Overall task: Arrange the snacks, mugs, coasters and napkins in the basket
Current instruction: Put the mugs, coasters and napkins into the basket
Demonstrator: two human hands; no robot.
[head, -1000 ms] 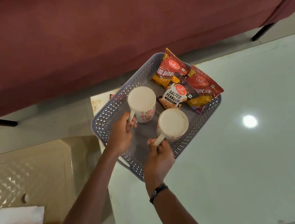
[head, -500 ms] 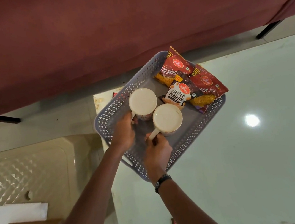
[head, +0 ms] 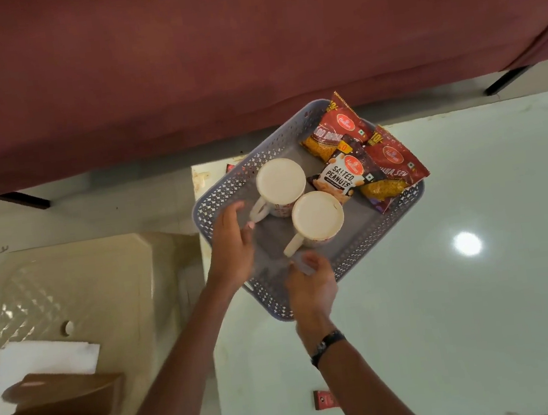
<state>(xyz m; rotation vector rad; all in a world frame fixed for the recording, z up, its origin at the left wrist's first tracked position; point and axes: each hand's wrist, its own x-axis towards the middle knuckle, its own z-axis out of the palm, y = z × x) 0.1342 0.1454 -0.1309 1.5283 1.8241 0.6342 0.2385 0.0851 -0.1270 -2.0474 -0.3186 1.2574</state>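
Both mugs [head: 281,191] are set in the basket [head: 217,204], just ahead of the hands, snacks [head: 360,165] beyond them. The left hand [head: 232,247] is loose-fingered beside one handle; the right hand [head: 311,282] is relaxed, gripping nothing. Napkins [head: 42,356] and coasters [head: 58,402], well left of the left hand, are best fetched next and laid flat in the bare floor nearest the hands.
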